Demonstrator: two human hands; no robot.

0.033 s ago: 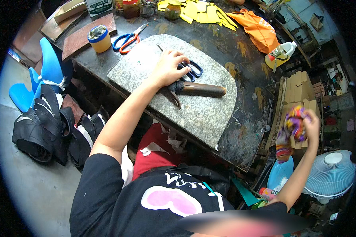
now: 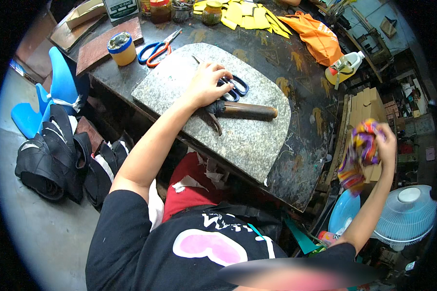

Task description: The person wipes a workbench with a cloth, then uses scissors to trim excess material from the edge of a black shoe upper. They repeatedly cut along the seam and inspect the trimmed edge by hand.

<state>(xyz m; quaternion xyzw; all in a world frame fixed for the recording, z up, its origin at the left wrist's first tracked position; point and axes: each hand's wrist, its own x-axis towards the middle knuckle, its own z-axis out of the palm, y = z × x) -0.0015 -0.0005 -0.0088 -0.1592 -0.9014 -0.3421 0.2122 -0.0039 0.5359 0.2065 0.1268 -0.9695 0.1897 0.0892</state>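
My left hand (image 2: 209,85) lies over dark blue-handled scissors (image 2: 240,89) on a grey speckled stone slab (image 2: 247,143), its fingers curled at the handles. The tip of a blade shows past the knuckles. Just below that hand, a hammer with a dark wooden handle (image 2: 250,111) rests on the slab, its head partly covered by the wrist. Off to the right, beyond the table's edge, my right hand (image 2: 386,145) is closed on a crumpled multicoloured cloth (image 2: 361,153), purple, orange and yellow, which hangs down and is smeared by motion.
Red-and-blue-handled scissors (image 2: 155,51) and a blue-rimmed tub (image 2: 122,48) stand left of the slab. Yellow pieces (image 2: 247,17), an orange bag (image 2: 315,39) and a jug (image 2: 344,68) line the far side. A fan (image 2: 405,213) is at right; black rolled material (image 2: 46,167) lies left.
My right hand has moved slightly up and to the right, and the cloth in it has swung and changed shape. The left hand stays in place on the slab.
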